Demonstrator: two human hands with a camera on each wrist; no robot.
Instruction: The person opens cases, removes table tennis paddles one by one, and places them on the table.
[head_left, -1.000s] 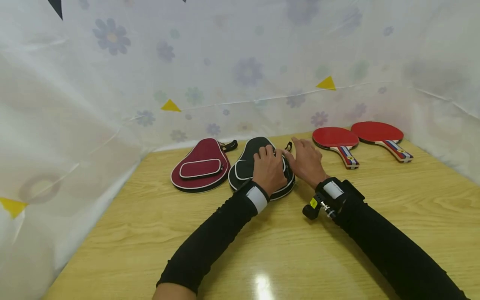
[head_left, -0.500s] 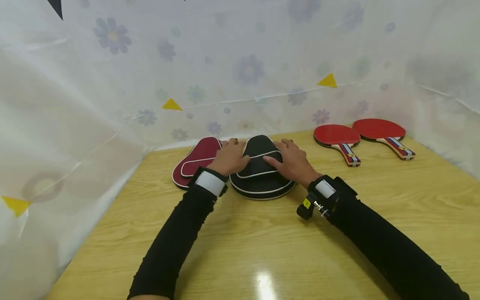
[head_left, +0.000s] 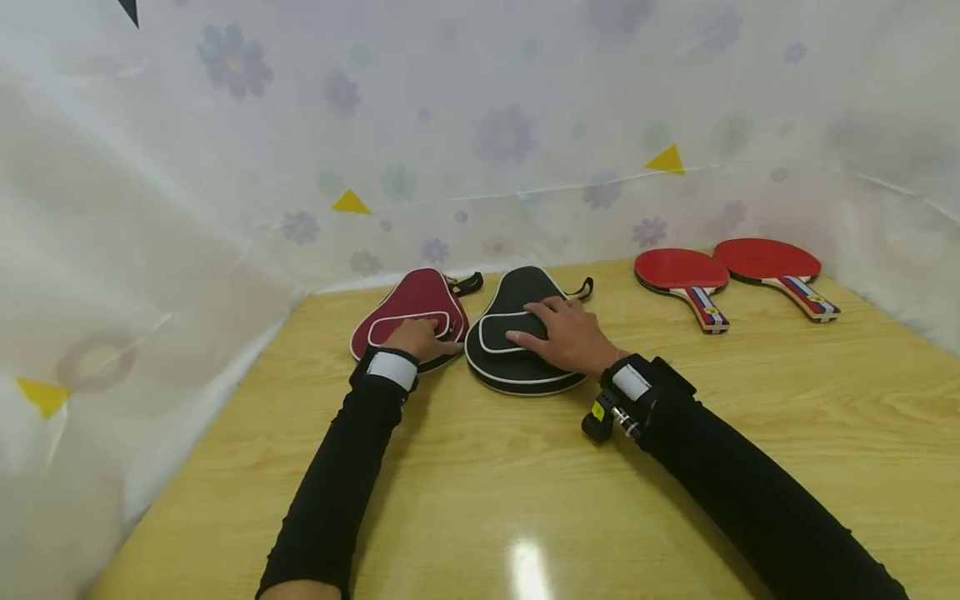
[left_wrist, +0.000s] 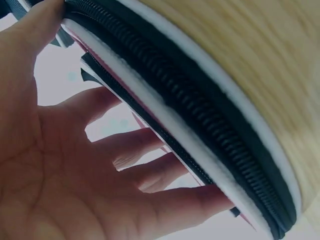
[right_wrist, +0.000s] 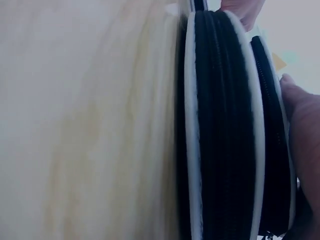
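Observation:
A maroon table tennis bat case [head_left: 422,287] with white piping lies flat at the back of the table. My left hand [head_left: 412,337] rests on its front pocket, fingers spread, thumb toward the right edge. The left wrist view shows those fingers nearly straight across the case, beside its black zipper [left_wrist: 200,110]. Close to the right lies a matching black bat case [head_left: 517,287], with my right hand [head_left: 572,335] laid over its pocket and right side. In the right wrist view, the right thumb [right_wrist: 302,117] touches the pocket, above the zipped side [right_wrist: 225,130].
Two red table tennis bats, a left one [head_left: 681,268] and a right one [head_left: 767,257], lie at the back right, handles toward me. A wrist loop [head_left: 468,284] sticks out from the maroon case. Behind the wooden table [head_left: 465,492] hangs a flowered sheet [head_left: 510,133].
My left hand has moved left from the black case onto the maroon one. My right hand has come down onto the black case's pocket, after reaching around its right side.

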